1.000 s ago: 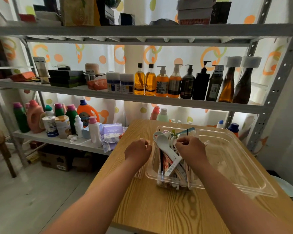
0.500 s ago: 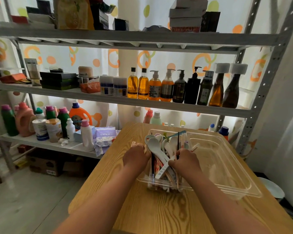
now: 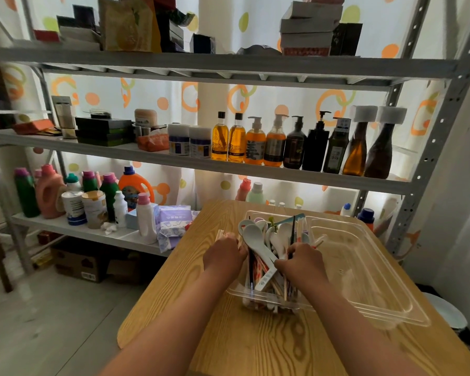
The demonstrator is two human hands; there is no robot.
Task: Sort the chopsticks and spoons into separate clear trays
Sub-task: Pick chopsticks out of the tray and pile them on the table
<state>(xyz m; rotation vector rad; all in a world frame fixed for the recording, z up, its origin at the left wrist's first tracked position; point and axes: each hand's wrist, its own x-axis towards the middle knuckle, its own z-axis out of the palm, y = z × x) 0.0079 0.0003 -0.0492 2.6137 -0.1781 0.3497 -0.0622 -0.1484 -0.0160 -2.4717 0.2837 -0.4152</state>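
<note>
The narrow clear tray stands on the wooden table. It is packed with white spoons and chopsticks (mixed together, lying lengthwise). The wide clear tray sits just beside it on the right.

Left hand: fingers curled at the narrow tray's left rim. Pale sticks project above the fist and are probably gripped, though the view is unclear.

Right hand: fingers curled around a dark chopstick inside the narrow tray.
</note>
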